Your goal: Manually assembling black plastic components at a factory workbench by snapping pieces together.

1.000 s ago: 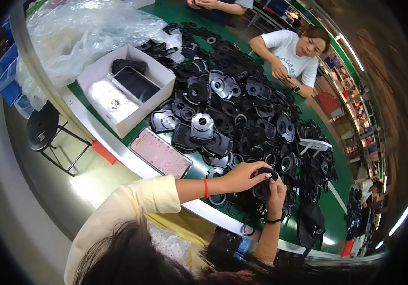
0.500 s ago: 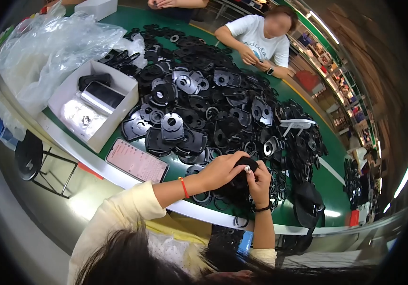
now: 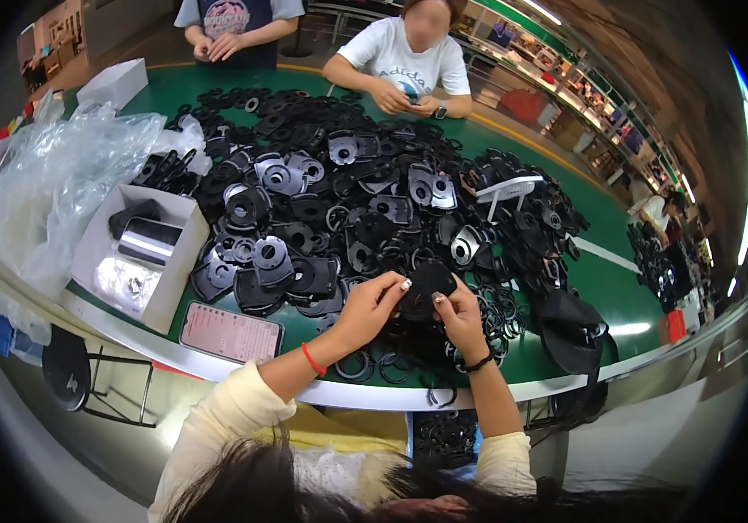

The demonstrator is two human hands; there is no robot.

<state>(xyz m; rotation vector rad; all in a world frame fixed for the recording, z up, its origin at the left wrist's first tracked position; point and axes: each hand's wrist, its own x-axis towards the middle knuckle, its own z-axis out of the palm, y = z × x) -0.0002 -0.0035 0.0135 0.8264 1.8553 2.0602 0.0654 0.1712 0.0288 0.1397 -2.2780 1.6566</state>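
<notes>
Between my two hands is a flat black plate (image 3: 431,279) with a rounded edge, held up over the near side of a heap. My left hand (image 3: 369,305) pinches its left edge, thumb and fingertips together. The thumb of my right hand (image 3: 461,322) lies on its face at the lower right, while the fingers behind are hidden. Shiny black plates with round holes (image 3: 272,259) lie piled beyond my hands. Thin black rings (image 3: 355,366) lie on the green table (image 3: 304,329) by my left wrist, and more lie near my right hand.
A phone (image 3: 231,332) lies left of my left forearm, beside a white box (image 3: 184,248) and clear plastic bags (image 3: 34,187). A white stand-like piece (image 3: 513,187) rests on the heap. Right stands a black bag (image 3: 568,336). Two people (image 3: 404,65) sit or stand across the table.
My hands have drawn apart slightly, and the black plate now faces me more fully. The view has swung, so the table sits further left and a second person across shows more.
</notes>
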